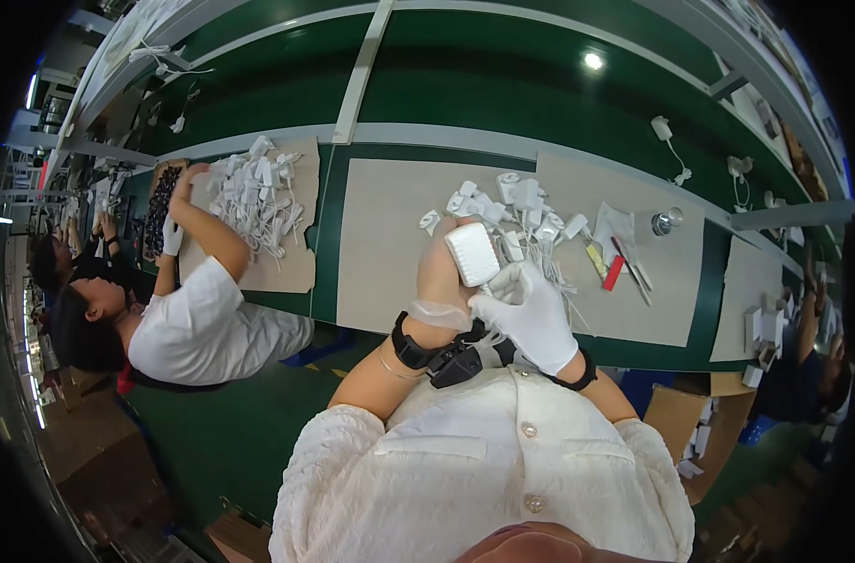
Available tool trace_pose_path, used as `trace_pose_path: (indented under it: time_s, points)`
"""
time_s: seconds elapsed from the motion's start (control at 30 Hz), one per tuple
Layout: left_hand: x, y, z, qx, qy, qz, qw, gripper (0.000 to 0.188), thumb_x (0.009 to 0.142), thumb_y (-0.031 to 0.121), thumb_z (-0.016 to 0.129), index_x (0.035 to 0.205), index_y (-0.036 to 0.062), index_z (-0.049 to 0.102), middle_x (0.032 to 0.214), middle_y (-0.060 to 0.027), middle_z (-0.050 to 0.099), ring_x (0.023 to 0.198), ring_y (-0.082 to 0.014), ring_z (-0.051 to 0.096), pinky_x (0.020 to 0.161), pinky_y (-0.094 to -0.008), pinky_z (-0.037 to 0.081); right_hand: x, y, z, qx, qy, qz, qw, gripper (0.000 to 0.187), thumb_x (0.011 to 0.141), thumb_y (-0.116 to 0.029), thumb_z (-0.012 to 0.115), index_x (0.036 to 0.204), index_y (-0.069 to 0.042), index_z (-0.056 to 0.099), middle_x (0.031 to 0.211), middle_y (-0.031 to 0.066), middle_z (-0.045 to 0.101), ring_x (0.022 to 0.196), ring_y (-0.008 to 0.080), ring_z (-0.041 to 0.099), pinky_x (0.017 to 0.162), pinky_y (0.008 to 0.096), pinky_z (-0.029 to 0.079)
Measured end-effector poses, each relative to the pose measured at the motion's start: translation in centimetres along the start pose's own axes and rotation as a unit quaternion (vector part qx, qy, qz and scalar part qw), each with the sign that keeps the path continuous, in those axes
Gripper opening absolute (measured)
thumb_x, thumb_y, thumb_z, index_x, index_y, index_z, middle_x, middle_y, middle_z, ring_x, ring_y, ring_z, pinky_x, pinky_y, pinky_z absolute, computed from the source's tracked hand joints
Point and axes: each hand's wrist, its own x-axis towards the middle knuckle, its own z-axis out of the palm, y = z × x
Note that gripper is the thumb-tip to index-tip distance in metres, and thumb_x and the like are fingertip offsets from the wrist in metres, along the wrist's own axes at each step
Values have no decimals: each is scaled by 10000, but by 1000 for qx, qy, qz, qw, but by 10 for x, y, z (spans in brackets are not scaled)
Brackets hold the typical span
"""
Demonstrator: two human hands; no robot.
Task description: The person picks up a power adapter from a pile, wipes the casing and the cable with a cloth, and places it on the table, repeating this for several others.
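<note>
My left hand [437, 275] is wrapped around a white, boxy power adapter [472, 253] with ridged edges, held above the front part of the bench. A translucent cuff sits at that wrist. In a white glove, my right hand [529, 314] has its fingers pinched together at the adapter's lower end. What lies between those fingers is hidden, though a thin white cord shows just below them. Just beyond both hands lies a pile of white adapters [502, 199] with their cords, on brown sheeting [380, 225].
Right of the pile lie a red-handled tool [614, 273], tweezers [634, 270], a clear bag [615, 225] and a glass bottle [666, 221]. At left, a co-worker [193, 319] reaches toward another adapter heap [258, 192]. A carton [699, 422] stands below the bench at right.
</note>
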Motion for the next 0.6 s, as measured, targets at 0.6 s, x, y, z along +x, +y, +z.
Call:
trace_pose_path:
  time_s: [0.6]
  points:
    - [107,-10,-100,654,148,279,688,339,866,289,623,1069,25,557,839,-121,606,782,-238,613,698,-344,483,265,96,-249,-110,256,-31,960,100,908,-123,540,968,-44,556,762,73,598,617,141,581,545,290,489]
